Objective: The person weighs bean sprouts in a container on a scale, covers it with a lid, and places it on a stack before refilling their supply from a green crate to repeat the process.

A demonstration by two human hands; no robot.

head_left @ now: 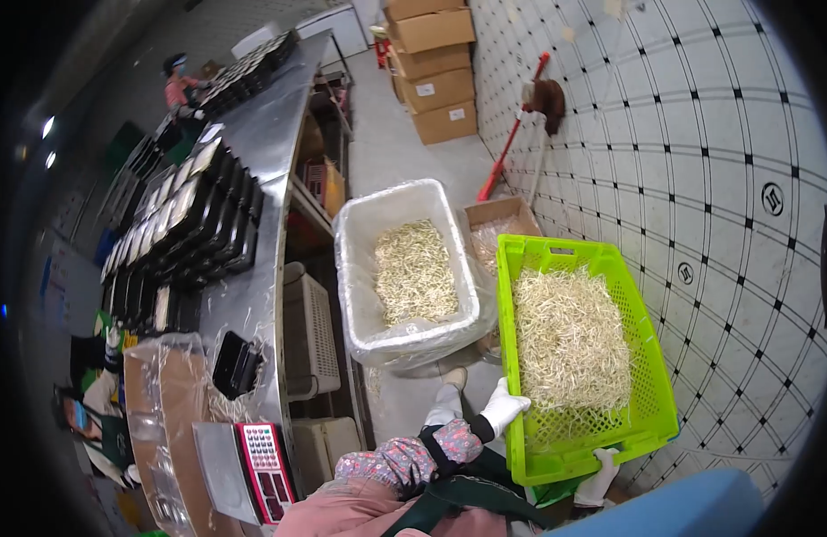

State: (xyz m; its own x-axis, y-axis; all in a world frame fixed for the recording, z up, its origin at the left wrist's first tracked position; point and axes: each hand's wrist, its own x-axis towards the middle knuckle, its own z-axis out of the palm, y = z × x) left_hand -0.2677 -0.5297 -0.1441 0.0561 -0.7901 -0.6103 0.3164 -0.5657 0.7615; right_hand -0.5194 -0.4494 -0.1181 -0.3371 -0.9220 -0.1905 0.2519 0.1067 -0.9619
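A bright green plastic crate (pixel 658 358) with perforated walls is held at my front right, tilted in view. A heap of pale, thin strands (pixel 572 340), like bean sprouts, lies in it. My left hand (pixel 505 407), in a white glove, is closed on the crate's left rim. My right hand (pixel 598 477), also in a white glove, is closed on the near rim; part of it is hidden by the crate. Left of the crate, a white plastic-lined tub (pixel 352 268) on the floor contains more of the same strands.
A metal table (pixel 268 228) on the left bears stacked black trays (pixel 185 219), a scale (pixel 268 474) and a cardboard box (pixel 182 394). Co-workers (pixel 100 421) stand beyond it. Cardboard boxes (pixel 445 80) and a red-handled tool (pixel 512 148) stand by the tiled wall.
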